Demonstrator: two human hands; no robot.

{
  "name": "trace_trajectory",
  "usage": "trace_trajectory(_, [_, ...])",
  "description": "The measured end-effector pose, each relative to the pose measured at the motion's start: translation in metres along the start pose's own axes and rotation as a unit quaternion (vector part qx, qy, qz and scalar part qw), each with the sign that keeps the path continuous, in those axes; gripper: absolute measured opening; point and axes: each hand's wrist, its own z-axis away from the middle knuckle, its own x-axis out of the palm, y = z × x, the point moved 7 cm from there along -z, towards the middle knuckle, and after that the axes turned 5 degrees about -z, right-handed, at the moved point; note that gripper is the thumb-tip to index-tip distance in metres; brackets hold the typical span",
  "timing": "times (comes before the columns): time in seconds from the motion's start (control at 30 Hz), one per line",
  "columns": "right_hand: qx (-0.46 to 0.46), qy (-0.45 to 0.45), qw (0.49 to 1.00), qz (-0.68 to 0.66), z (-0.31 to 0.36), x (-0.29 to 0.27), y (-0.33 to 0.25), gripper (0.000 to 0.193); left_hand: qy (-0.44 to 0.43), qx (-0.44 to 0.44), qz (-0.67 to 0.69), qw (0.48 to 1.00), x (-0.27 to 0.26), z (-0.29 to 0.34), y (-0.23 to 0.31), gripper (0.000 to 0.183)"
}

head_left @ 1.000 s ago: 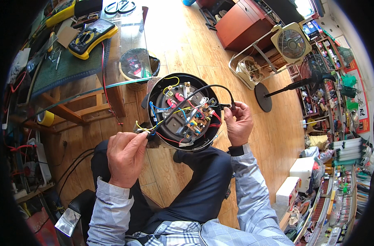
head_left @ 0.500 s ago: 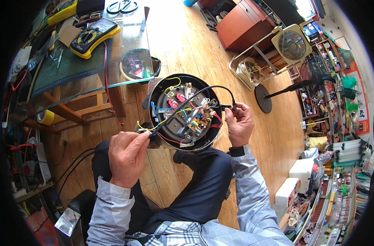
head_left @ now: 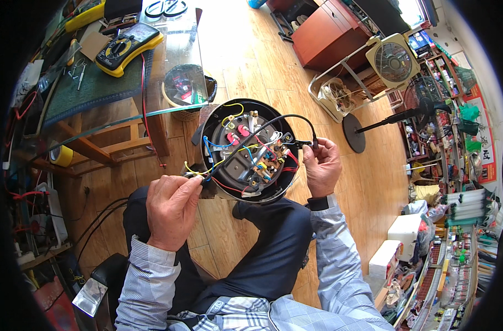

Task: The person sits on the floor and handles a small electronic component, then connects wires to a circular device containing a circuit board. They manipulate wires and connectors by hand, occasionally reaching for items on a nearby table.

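The opened round black housing of an electric appliance (head_left: 206, 127) sits in front of me above my knees, its inside facing up. In it I see a dark metal plate, a brown circuit board (head_left: 269, 163), two pink-red parts and yellow, blue, red and white wires. A black cable (head_left: 251, 134) arches across the housing from one hand to the other. At the near left rim, my left hand (head_left: 173, 207) is closed in a pinch on the cable's wire ends. By the right rim, my right hand (head_left: 323, 168) pinches the cable's other end; its fingertips partly hide it.
On the glass-topped table (head_left: 174, 55) at the left lies a yellow-and-black multimeter (head_left: 127, 49), with small tools beside it. A wicker basket (head_left: 184, 115) stands under its corner. To the right are a standing fan (head_left: 392, 118), a box fan (head_left: 393, 62) and crowded shelves.
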Motion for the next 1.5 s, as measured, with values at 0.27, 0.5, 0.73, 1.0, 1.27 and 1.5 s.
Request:
trace_trajectory(0.27, [0.003,0.003,1.0,0.005,0.0,0.0,0.0,0.032,0.001,0.001,-0.001,1.0,0.001,0.0,0.0,0.021])
trace_trajectory(0.5, [-0.001,0.012,1.0,0.01,0.007,-0.003,-0.015,0.031,0.019,0.014,0.022,0.999,-0.001,-0.001,0.003,0.023])
trace_trajectory(0.73, [0.156,0.012,0.978,-0.141,0.07,-0.027,-0.049,0.035,0.022,0.042,0.075,0.996,-0.013,0.0,0.038,0.025])
trace_trajectory(1.0, [0.428,-0.115,0.852,-0.277,0.166,-0.045,-0.056,0.019,-0.01,0.056,0.095,0.994,-0.01,0.006,0.069,0.02])
trace_trajectory(1.27, [0.417,-0.097,0.874,-0.231,0.217,-0.061,-0.067,0.028,-0.026,0.073,0.111,0.991,-0.018,0.019,0.088,0.022])
trace_trajectory(1.5, [0.091,0.016,0.992,0.081,0.218,-0.1,-0.102,0.024,-0.1,0.168,0.216,0.957,-0.046,0.063,0.125,0.033])
